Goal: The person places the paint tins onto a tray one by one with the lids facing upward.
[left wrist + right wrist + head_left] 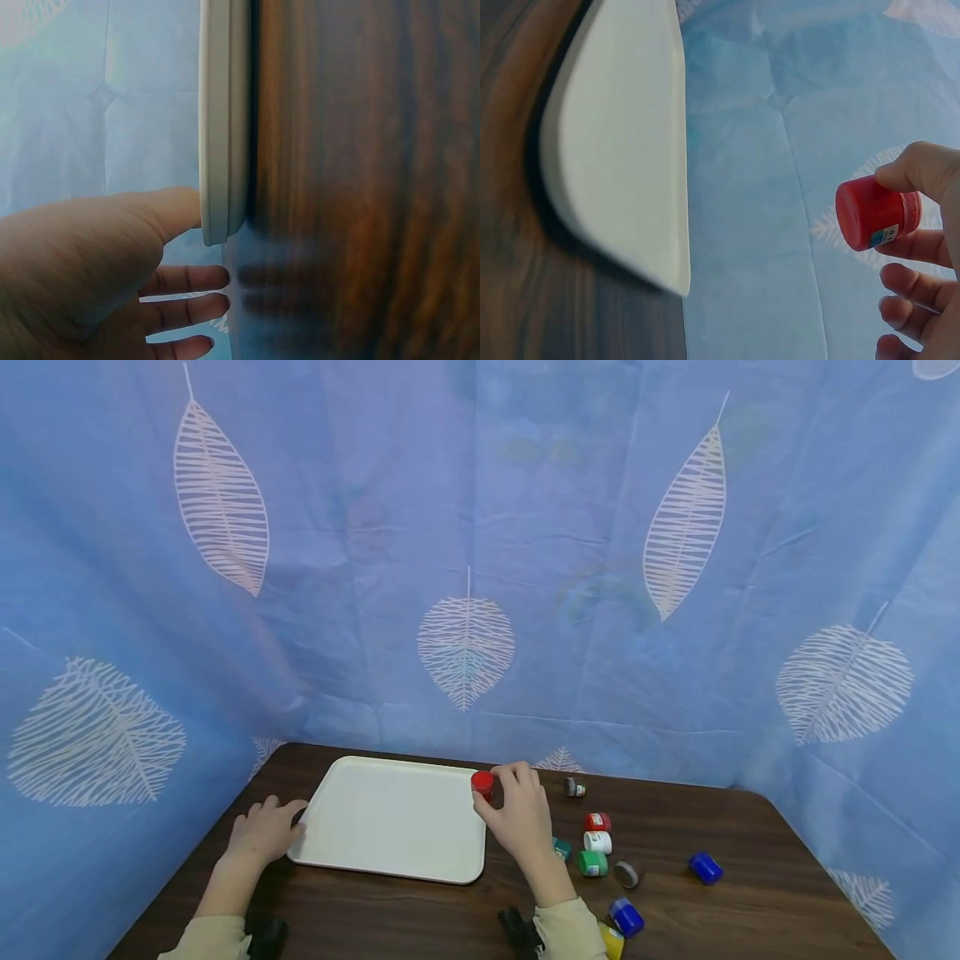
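With thumb and fingers, my right hand (521, 817) pinches a small red paint jar (482, 784) at the right edge of the white tray (393, 818). The right wrist view shows this labelled red jar (870, 214) between thumb and forefinger, above the tray's level, the other fingers loosely bent. My left hand (262, 833) is at the tray's left edge. In the left wrist view its thumb touches the rim of the tray (219, 112), while the other fingers of the left hand (82, 262) stretch out past the corner, nearly straight.
Right of the tray lie several small paint jars: a grey one (575, 788), red (597, 822), white (597, 842), green (592, 863), teal (561, 848), dark grey (626, 874), blue ones (706, 867) and yellow (611, 942). A blue leaf-patterned curtain (465, 527) hangs behind the brown table (750, 893).
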Available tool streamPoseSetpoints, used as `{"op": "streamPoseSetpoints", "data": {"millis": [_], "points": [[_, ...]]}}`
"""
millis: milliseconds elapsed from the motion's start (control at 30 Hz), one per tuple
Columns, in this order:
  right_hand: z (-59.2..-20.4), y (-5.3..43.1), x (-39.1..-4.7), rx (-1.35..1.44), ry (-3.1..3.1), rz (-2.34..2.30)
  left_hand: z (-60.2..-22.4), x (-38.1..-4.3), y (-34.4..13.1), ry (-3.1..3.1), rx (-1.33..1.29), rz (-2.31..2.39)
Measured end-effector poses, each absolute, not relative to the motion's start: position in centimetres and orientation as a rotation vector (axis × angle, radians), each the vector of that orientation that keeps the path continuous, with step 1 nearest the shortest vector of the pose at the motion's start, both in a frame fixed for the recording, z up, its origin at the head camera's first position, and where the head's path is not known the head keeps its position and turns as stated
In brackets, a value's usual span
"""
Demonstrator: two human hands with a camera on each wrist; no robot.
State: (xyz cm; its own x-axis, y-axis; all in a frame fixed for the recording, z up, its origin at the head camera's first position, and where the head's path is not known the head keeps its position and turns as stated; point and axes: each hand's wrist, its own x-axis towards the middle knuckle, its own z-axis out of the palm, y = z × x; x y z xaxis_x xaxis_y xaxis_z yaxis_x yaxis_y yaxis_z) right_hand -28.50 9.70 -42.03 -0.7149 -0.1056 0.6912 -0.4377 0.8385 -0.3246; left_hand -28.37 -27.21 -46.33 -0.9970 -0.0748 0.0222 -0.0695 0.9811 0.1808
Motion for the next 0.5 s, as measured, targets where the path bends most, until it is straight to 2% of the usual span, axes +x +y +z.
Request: {"op": "streamPoseSetpoints", "data": {"millis": [500], "points": [[-42.3,6.0,-30.5,0.445,-2.332,0.710,-46.6,-28.4,-27.4,-3.080,0.098,-0.320]]}}
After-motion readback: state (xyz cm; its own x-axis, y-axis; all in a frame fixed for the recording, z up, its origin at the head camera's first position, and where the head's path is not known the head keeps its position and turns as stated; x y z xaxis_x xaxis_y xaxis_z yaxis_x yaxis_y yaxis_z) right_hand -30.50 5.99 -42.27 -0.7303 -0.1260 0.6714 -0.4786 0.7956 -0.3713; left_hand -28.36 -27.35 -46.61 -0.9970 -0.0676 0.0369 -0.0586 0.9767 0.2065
